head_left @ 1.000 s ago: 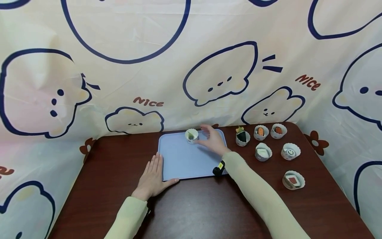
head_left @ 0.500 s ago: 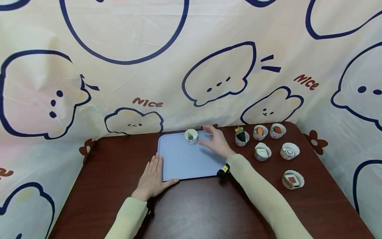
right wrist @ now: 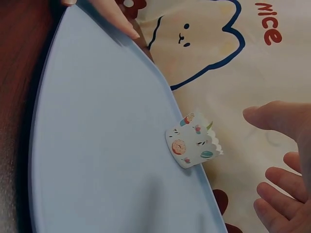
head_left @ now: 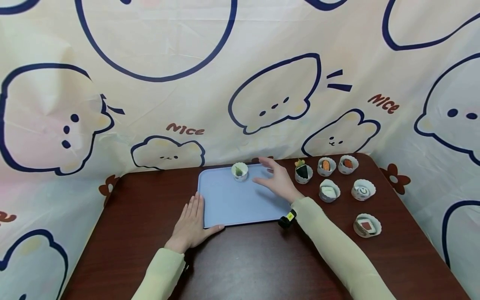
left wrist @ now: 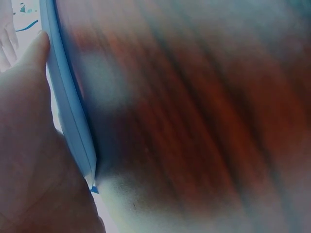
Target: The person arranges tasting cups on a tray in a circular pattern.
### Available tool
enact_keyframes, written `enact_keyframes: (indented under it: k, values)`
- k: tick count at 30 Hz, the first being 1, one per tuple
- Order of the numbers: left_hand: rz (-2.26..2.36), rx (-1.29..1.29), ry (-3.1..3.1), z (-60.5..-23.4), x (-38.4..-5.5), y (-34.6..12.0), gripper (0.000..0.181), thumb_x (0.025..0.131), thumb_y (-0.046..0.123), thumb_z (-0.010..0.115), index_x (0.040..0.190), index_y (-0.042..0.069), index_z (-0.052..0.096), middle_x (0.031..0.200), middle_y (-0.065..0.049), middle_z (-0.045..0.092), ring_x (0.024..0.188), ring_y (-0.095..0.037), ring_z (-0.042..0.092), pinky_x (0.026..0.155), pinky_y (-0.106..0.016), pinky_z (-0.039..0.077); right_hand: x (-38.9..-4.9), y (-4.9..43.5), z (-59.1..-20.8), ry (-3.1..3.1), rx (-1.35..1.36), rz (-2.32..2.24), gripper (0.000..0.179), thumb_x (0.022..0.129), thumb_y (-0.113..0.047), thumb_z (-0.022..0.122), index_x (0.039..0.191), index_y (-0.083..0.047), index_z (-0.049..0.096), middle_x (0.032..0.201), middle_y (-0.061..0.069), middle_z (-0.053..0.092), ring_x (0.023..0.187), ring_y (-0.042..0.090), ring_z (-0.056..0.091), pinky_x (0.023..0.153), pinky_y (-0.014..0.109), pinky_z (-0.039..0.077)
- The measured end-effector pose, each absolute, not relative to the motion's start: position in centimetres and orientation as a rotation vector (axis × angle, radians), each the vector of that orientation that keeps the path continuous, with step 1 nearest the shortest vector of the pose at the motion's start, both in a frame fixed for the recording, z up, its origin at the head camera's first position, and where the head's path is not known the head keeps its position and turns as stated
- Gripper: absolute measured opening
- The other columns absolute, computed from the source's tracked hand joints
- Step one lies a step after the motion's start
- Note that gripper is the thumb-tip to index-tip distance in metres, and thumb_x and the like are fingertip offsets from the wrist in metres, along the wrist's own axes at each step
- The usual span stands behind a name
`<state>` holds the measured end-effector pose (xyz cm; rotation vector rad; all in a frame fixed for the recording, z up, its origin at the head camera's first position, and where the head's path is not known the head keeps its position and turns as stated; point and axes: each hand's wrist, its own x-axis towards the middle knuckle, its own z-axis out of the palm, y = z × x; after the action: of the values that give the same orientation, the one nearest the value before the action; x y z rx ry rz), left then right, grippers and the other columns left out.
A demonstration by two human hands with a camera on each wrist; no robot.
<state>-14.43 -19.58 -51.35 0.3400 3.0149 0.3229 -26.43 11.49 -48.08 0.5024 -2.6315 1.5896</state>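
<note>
A light-blue tray [head_left: 240, 204] lies on the table. Near its back edge, left of the middle, stands a scalloped paper cup [head_left: 240, 171] with something green inside; the right wrist view shows doughnut and sweet prints on its side. My left hand [head_left: 190, 225] rests flat at the tray's left edge, fingers straight, thumb spread along the front corner. To the right of that cup, my right hand [head_left: 279, 181] hovers over the back right part of the tray, apart from the cup. Its thumb and fingers are spread with nothing between them, as the right wrist view [right wrist: 286, 160] confirms.
Several more paper cups stand on the right of the dark wooden table [head_left: 240, 262]: one with a black-and-green piece [head_left: 303, 173], two with orange pieces at the back, a white one [head_left: 329, 191], a swirl one [head_left: 363, 190], a red-and-white one [head_left: 367, 226]. A printed cloth [head_left: 217, 104] hangs behind.
My right hand has drawn back to the right, away from the cup on the tray, which stays in place. The left hand has not moved.
</note>
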Motion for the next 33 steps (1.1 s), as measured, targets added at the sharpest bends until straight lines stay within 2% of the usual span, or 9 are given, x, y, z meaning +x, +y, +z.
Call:
enact_keyframes:
  k: [14, 23, 29, 33]
  values:
    - [0.355, 0.363, 3.04, -51.6, -14.4, -19.7, 0.125, 0.084, 0.084, 0.053, 0.158, -0.01, 0.016, 0.165, -0.027, 0.009, 0.152, -0.041, 0.012, 0.12, -0.053, 0.014, -24.8, 13.2, -47.0, -2.614, 0.48, 1.574, 0.074, 0.085, -0.024, 0.087, 0.148, -0.012, 0.051, 0.146, 0.006, 0.054, 0.135, 0.021, 0.049, 0.109, 0.043, 0.041]
    - [0.333, 0.357, 3.035, -52.2, -14.6, -19.9, 0.126, 0.084, 0.086, 0.049, 0.159, -0.008, 0.012, 0.166, -0.025, 0.006, 0.153, -0.039, 0.009, 0.121, -0.052, 0.012, -23.9, 15.0, -46.8, -2.598, 0.482, 1.594, 0.073, 0.086, -0.026, 0.085, 0.149, -0.012, 0.05, 0.149, 0.005, 0.052, 0.136, 0.023, 0.048, 0.11, 0.045, 0.04]
    - [0.349, 0.343, 3.017, -51.5, -14.5, -19.7, 0.125, 0.084, 0.082, 0.056, 0.158, -0.009, 0.014, 0.166, -0.027, 0.009, 0.152, -0.04, 0.011, 0.12, -0.053, 0.013, -23.0, 16.2, -46.5, -2.577, 0.482, 1.594, 0.074, 0.086, -0.026, 0.085, 0.149, -0.01, 0.049, 0.148, 0.011, 0.052, 0.135, 0.03, 0.048, 0.109, 0.049, 0.041]
    - [0.344, 0.343, 3.017, -51.3, -14.4, -19.6, 0.124, 0.084, 0.081, 0.056, 0.158, -0.009, 0.014, 0.166, -0.026, 0.009, 0.152, -0.04, 0.011, 0.121, -0.053, 0.013, -22.4, 17.0, -46.2, -2.588, 0.445, 1.57, 0.076, 0.085, -0.029, 0.086, 0.149, -0.013, 0.049, 0.148, 0.012, 0.051, 0.135, 0.03, 0.048, 0.109, 0.049, 0.04]
